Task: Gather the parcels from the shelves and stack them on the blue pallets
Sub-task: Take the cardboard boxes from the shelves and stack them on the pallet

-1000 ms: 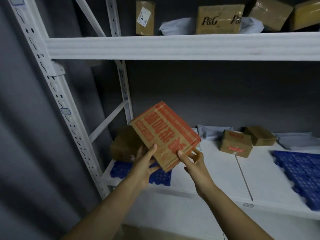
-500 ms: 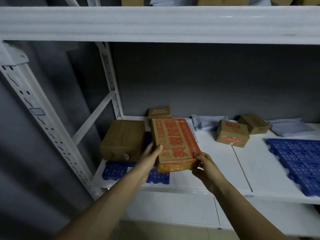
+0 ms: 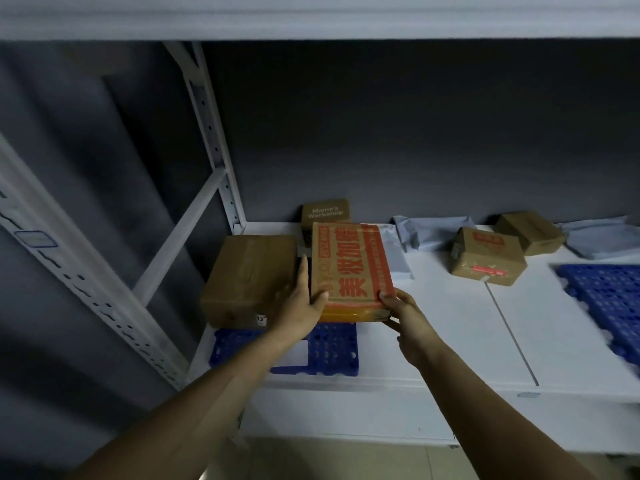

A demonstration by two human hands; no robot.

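I hold a flat brown parcel with red print [image 3: 349, 268] level over the small blue pallet [image 3: 332, 348] at the left end of the lower shelf. My left hand [image 3: 298, 306] grips its near left corner, thumb on top. My right hand [image 3: 401, 310] grips the near right corner. A plain brown box [image 3: 246, 278] sits on the same pallet, right beside the held parcel. Whether the parcel rests on the pallet cannot be told.
A small brown box with white lettering [image 3: 325, 213] stands behind the parcel. Two taped boxes [image 3: 485, 254] [image 3: 530, 230] and grey mailer bags [image 3: 429, 230] lie on the white shelf [image 3: 450, 323]. A second blue pallet [image 3: 606, 299] sits at right. A shelf upright [image 3: 207, 133] and the upper shelf board are close.
The parcel has come down from a tilted hold in front of me to lie flat and low over the left pallet beside the plain box. Both hands moved forward and down with it.
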